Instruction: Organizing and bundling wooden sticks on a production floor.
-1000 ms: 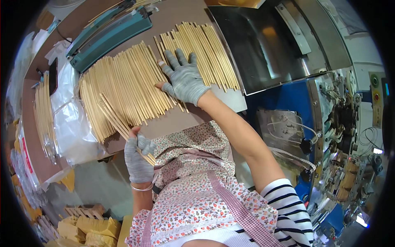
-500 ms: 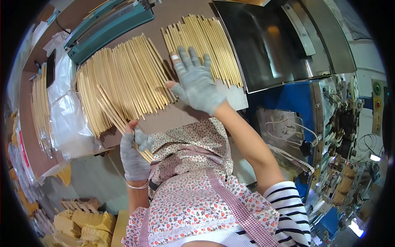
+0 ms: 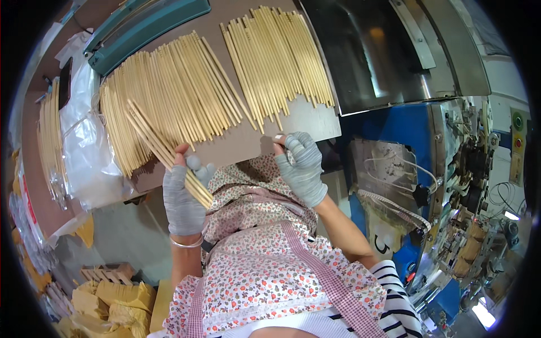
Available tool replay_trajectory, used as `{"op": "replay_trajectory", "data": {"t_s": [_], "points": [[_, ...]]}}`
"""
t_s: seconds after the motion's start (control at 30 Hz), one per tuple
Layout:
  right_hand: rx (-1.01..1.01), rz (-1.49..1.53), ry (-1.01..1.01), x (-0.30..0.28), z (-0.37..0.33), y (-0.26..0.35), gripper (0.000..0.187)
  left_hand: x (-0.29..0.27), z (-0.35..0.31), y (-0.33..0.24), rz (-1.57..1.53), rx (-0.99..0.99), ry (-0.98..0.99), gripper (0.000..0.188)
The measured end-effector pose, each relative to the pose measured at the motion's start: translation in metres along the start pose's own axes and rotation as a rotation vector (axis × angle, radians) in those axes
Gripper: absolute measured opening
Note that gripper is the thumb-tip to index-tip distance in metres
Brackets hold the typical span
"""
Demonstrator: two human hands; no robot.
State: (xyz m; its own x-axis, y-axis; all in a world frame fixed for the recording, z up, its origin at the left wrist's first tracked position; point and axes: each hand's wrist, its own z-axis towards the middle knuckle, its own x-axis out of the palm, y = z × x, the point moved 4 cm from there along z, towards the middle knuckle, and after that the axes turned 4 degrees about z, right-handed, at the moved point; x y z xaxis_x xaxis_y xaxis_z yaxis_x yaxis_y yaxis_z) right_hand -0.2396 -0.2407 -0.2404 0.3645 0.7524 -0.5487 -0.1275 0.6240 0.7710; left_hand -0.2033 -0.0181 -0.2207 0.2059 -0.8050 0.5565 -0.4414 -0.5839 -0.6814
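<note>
My left hand [image 3: 185, 194], in a grey fingerless glove, is closed around several light wooden chopsticks [image 3: 160, 146], which slant up over the near left of a wide row of chopsticks [image 3: 169, 90]. A second, narrower row of chopsticks [image 3: 279, 59] lies to the right of it. Just below that row's near ends is my right hand [image 3: 301, 166], gloved alike, its fingers curled and thumb drawn toward the index finger. One chopstick end juts down close to those fingertips. Whether they grip anything is too small to make out.
A teal long-bodied device [image 3: 149, 31] stands at the back left of the brown table [image 3: 225, 147]. Clear plastic bags [image 3: 90, 158] and more chopsticks [image 3: 49, 135] lie farther left. A dark metal chute [image 3: 360, 56] and blue machinery [image 3: 389, 127] border the right side.
My right hand has lifted off the right-hand row, where it lay spread, and drawn back toward me with fingers curling. My left hand still holds its chopsticks. The view has shifted slightly.
</note>
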Motion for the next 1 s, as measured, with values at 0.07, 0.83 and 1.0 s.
{"op": "replay_trajectory", "data": {"t_s": [0.07, 0.83, 1.0], "points": [[-0.020, -0.024, -0.010, 0.004, 0.000, 0.003, 0.019, -0.002, -0.003, -0.001, 0.024, 0.012, 0.015, 0.034], [-0.305, -0.333, 0.440, 0.138, 0.075, 0.073, 0.068, -0.037, -0.006, -0.015, 0.055, 0.155, -0.101, 0.032], [-0.280, -0.174, 0.112, 0.091, 0.088, 0.054, 0.040, -0.053, -0.010, -0.030, -0.134, 0.200, -0.233, 0.026]]}}
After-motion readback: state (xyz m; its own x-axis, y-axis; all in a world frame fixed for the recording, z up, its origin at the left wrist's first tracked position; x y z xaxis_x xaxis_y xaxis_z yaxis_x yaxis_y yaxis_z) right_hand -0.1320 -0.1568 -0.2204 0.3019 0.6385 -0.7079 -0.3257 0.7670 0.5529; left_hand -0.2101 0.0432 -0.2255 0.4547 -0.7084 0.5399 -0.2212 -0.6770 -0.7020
